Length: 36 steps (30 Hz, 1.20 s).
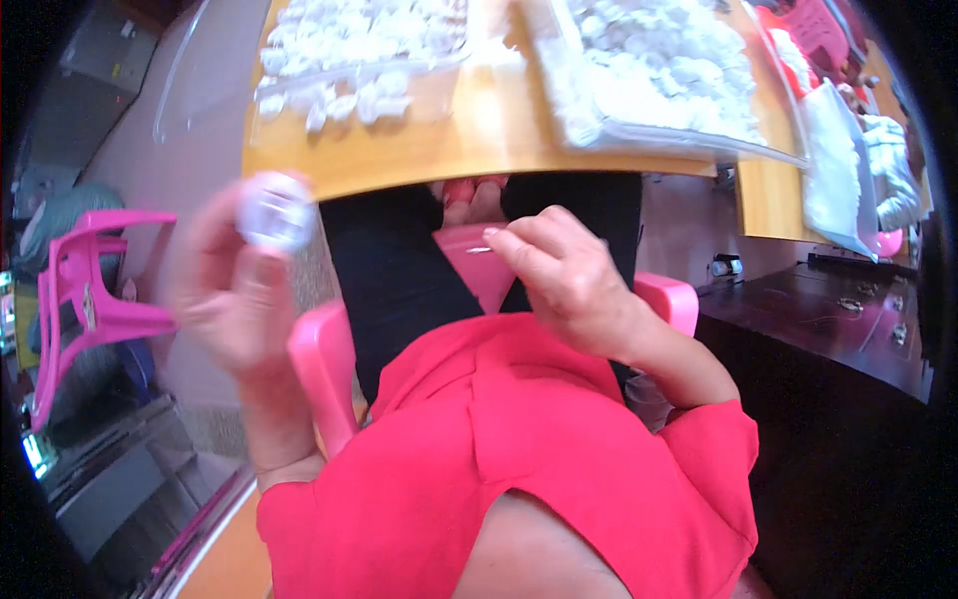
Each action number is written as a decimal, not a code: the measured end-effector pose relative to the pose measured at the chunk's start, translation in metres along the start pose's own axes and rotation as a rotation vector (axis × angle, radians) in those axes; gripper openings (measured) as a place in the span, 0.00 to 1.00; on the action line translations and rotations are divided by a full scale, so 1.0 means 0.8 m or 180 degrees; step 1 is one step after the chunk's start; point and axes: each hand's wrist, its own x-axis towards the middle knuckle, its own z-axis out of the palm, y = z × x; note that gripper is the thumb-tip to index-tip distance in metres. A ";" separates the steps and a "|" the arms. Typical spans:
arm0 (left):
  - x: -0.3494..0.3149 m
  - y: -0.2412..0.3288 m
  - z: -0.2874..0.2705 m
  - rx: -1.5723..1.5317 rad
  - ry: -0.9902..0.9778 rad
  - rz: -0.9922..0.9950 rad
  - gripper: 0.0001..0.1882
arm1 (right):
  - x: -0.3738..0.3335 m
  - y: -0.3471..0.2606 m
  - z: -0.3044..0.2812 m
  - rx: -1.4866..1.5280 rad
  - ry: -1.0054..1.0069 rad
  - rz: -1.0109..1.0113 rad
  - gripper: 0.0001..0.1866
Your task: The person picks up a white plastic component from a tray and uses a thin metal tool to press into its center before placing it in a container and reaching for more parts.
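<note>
Raised at the left, my left hand (pixel 232 304) is blurred by motion. Its fingers and thumb grip a round, whitish plastic piece (pixel 275 213) with some shape in its middle. In front of my lap, my right hand (pixel 574 285) is closed in a pinch. A thin, shiny metal piece (pixel 479 250) sticks out from its fingertips; its exact kind is too small to tell. The two hands are apart, both on my side of the wooden table (pixel 399 160).
Two clear plastic trays stand on the table: the left tray (pixel 444 105) and right tray (pixel 559 75) hold many small white pieces. Pink armrests (pixel 327 369) flank me. A pink plastic chair (pixel 60 290) is at the left, a dark cabinet (pixel 798 329) at the right.
</note>
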 end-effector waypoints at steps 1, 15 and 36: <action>0.034 0.009 -0.012 0.0349 0.0097 0.0445 0.19 | -0.001 0.003 0.003 0.0126 0.0026 0.0034 0.24; -0.064 -0.031 0.286 -0.0704 -0.2355 0.1653 0.16 | -0.003 0.127 0.119 0.0197 -0.2239 0.1357 0.14; -0.067 -0.072 0.286 0.0115 -0.3459 0.2341 0.13 | -0.030 0.143 0.137 -0.0064 -0.2070 0.0701 0.10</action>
